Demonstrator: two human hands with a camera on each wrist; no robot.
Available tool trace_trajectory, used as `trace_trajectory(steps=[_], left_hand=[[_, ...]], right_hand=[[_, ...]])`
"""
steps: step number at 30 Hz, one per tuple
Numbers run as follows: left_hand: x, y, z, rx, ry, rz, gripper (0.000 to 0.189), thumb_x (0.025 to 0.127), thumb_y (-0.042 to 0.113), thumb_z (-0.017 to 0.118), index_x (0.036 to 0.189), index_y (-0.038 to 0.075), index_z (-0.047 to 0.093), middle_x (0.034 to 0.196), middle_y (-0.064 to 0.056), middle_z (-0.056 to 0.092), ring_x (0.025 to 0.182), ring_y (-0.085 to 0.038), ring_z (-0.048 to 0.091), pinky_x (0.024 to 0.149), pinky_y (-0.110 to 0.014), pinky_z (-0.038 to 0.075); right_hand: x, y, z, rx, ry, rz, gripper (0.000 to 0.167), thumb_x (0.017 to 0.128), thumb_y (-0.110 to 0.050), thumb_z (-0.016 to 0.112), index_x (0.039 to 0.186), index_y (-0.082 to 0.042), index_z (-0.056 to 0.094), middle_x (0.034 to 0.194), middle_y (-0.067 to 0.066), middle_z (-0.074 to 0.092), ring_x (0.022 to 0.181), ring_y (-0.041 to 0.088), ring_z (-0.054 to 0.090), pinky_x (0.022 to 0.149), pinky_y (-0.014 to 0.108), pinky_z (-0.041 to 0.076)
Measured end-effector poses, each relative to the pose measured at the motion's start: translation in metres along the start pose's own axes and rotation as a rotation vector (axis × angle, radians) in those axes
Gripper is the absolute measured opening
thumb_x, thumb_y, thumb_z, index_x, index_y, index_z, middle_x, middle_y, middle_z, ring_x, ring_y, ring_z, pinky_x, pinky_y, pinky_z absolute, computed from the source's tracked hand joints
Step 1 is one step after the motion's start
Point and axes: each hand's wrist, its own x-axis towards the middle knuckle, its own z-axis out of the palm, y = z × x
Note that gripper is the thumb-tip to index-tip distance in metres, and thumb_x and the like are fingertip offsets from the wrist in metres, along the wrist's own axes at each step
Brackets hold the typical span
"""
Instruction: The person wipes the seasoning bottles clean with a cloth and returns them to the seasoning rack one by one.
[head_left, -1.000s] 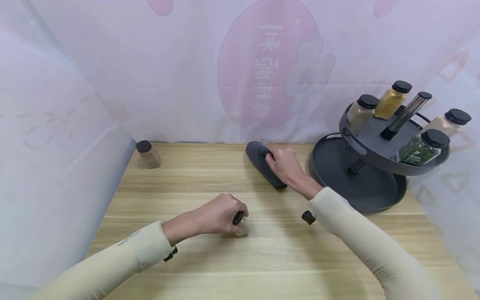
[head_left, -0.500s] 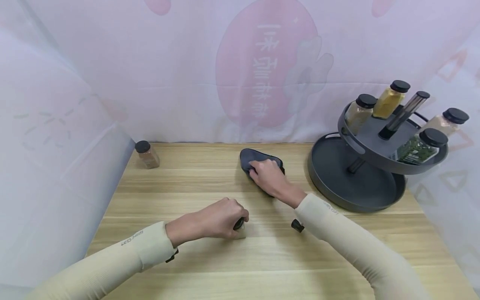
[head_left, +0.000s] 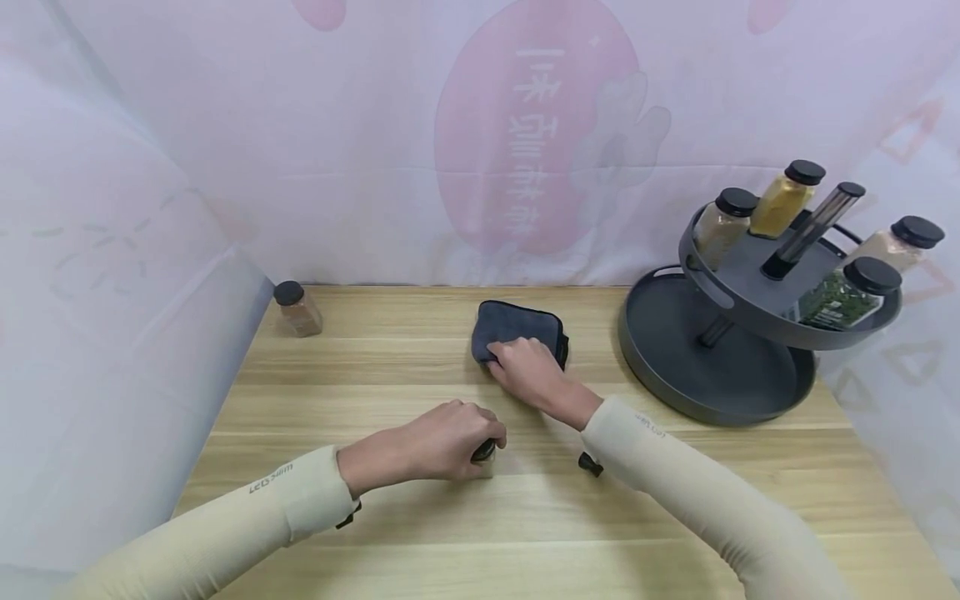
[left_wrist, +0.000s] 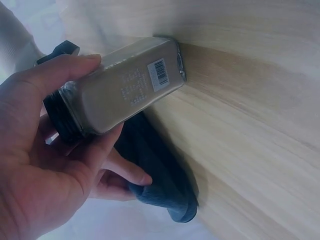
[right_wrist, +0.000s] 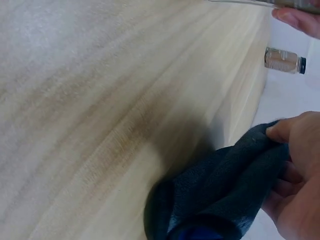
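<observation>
Left grip point(head_left: 442, 442) pinches a black-lidded jar point(left_wrist: 122, 82), located left of the tiered tray point(head_left: 675, 333) and nearer the person. Right grip point(head_left: 531, 368) pinches a dark cloth point(head_left: 517, 323), also left of the tray. Second jar point(head_left: 302, 318) stands on the counter point(head_left: 375, 358), well left of the tray.

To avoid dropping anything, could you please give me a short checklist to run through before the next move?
1. Held jar gripped by left hand: ok.
2. Black lid on that jar: ok.
3. Lid screwed tight: cannot tell.
4. Dark cloth gripped by right hand: ok.
5. Cloth apart from held jar: ok, a gap shows in the head view.
6. Far-left jar upright: ok.
</observation>
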Motion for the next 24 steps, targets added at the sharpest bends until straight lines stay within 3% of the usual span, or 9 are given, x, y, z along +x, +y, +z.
trace_trajectory(steps=[5, 9, 13, 17, 24], left_hand=[[0.001, -0.001, 0.002, -0.042, -0.01, -0.03, 0.033, 0.085, 0.018, 0.089, 0.114, 0.009, 0.076, 0.106, -0.002, 0.076, 0.084, -0.006, 0.067, 0.076, -0.028, 0.058], [-0.001, -0.001, 0.004, -0.07, -0.016, -0.087, 0.041, 0.084, 0.019, 0.09, 0.12, 0.009, 0.073, 0.111, -0.001, 0.076, 0.093, -0.008, 0.069, 0.081, -0.028, 0.059], [-0.004, -0.003, 0.007, -0.115, 0.004, -0.129, 0.049, 0.083, 0.021, 0.091, 0.126, 0.009, 0.07, 0.119, -0.002, 0.075, 0.104, -0.012, 0.07, 0.089, -0.03, 0.059], [-0.009, -0.005, 0.013, -0.174, 0.053, -0.152, 0.06, 0.08, 0.024, 0.094, 0.131, 0.007, 0.067, 0.123, -0.004, 0.073, 0.109, -0.016, 0.07, 0.093, -0.032, 0.059], [-0.016, -0.006, 0.025, -0.239, 0.158, -0.236, 0.074, 0.073, 0.032, 0.1, 0.132, 0.004, 0.065, 0.125, -0.008, 0.074, 0.115, -0.021, 0.07, 0.1, -0.039, 0.057]], right_hand=[[-0.006, -0.001, 0.005, 0.001, -0.038, -0.018, 0.013, 0.103, -0.02, 0.07, 0.105, -0.009, 0.076, 0.086, 0.007, 0.075, 0.064, 0.023, 0.069, 0.061, 0.042, 0.06], [-0.009, -0.003, 0.006, -0.016, -0.079, -0.042, 0.023, 0.103, -0.023, 0.071, 0.118, -0.007, 0.077, 0.115, 0.013, 0.078, 0.076, 0.028, 0.076, 0.066, 0.043, 0.063], [-0.012, -0.004, 0.005, -0.013, -0.144, -0.031, 0.036, 0.105, -0.028, 0.069, 0.133, -0.005, 0.073, 0.139, 0.017, 0.069, 0.098, 0.033, 0.077, 0.078, 0.045, 0.065], [-0.015, -0.006, 0.003, -0.005, -0.164, -0.017, 0.04, 0.106, -0.031, 0.067, 0.137, -0.007, 0.07, 0.143, 0.016, 0.066, 0.115, 0.032, 0.073, 0.085, 0.045, 0.064], [-0.026, -0.002, -0.007, -0.007, -0.077, -0.038, 0.042, 0.105, -0.033, 0.069, 0.139, -0.009, 0.069, 0.14, 0.015, 0.068, 0.127, 0.032, 0.067, 0.09, 0.047, 0.062]])
